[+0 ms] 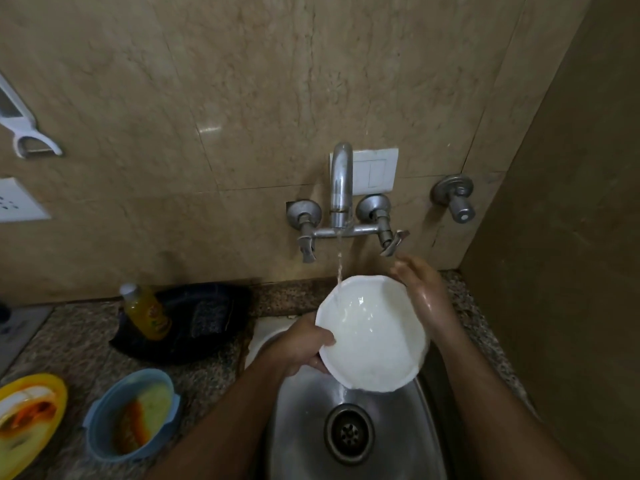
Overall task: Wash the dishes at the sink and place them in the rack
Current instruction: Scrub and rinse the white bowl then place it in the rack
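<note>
On the speckled bench (86, 355) left of the basin stand a yellow soap bottle (147, 313) against a black pan (194, 320), a blue tub (133, 415) and a yellow tub (29, 420), while a white peeler (24, 133) hangs on the wall.

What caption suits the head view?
Both hands tilt a white bowl under the running faucet above the steel sink.

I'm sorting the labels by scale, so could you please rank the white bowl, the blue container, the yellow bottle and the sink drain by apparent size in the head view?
1. white bowl
2. blue container
3. yellow bottle and sink drain: look similar, and the wide-angle lens makes ranking them unsure.
</note>
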`<move>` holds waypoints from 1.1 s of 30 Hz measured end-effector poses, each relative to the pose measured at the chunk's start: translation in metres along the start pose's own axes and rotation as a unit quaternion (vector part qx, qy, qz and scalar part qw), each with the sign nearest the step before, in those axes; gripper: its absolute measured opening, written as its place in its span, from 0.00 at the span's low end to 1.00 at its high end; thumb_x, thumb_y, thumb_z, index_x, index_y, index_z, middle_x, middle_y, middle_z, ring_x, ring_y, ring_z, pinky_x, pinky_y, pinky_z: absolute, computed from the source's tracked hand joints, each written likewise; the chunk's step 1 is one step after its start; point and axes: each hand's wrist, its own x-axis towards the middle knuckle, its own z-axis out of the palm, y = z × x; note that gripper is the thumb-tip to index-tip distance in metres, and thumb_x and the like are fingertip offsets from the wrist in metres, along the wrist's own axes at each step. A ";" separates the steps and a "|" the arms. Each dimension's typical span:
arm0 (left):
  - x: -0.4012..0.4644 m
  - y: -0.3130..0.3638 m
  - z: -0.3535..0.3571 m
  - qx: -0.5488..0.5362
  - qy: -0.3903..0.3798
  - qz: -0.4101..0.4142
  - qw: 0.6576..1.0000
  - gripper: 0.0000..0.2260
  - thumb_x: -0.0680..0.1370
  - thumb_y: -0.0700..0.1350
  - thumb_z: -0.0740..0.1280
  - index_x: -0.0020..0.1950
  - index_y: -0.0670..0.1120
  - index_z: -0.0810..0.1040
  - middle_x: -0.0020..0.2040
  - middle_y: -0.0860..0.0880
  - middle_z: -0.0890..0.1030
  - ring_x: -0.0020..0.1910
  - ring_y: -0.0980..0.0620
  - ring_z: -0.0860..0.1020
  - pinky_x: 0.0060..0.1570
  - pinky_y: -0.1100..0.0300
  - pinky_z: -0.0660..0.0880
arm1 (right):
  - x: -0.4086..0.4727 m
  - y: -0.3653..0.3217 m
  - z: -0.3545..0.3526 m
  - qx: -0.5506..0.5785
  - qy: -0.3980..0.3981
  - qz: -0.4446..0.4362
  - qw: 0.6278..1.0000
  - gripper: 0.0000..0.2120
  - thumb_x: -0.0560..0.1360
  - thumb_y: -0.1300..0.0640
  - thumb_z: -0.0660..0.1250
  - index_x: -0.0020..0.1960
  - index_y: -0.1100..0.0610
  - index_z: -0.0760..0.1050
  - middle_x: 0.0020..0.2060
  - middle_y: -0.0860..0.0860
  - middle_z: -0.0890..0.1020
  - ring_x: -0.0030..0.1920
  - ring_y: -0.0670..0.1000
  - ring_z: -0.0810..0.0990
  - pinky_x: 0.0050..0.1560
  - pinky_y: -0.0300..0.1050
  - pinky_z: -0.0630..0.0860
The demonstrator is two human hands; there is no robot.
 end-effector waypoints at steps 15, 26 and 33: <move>0.002 0.007 -0.013 -0.020 0.083 0.076 0.993 0.22 0.76 0.31 0.64 0.66 0.50 0.73 0.58 0.45 0.80 0.54 0.45 0.80 0.40 0.50 0.83 | 0.018 -0.050 0.010 -0.387 0.049 -0.107 0.914 0.12 0.81 0.47 0.61 0.43 0.51 0.77 0.32 0.47 0.77 0.33 0.46 0.76 0.37 0.44 0.75; -0.041 0.011 -0.030 0.316 0.206 0.217 0.901 0.21 0.73 0.35 0.61 0.63 0.49 0.77 0.56 0.48 0.81 0.55 0.47 0.78 0.55 0.55 0.75 | -0.021 -0.032 0.003 -0.377 -0.037 -0.059 0.923 0.13 0.77 0.40 0.61 0.47 0.49 0.73 0.36 0.48 0.80 0.39 0.50 0.79 0.41 0.47 0.75; -0.088 0.022 -0.027 0.459 0.184 0.289 0.820 0.17 0.75 0.42 0.59 0.60 0.50 0.79 0.52 0.47 0.83 0.52 0.45 0.80 0.52 0.53 0.76 | -0.087 -0.014 0.014 -0.304 -0.121 -0.089 0.941 0.15 0.75 0.50 0.69 0.61 0.49 0.79 0.51 0.47 0.85 0.51 0.51 0.82 0.50 0.44 0.77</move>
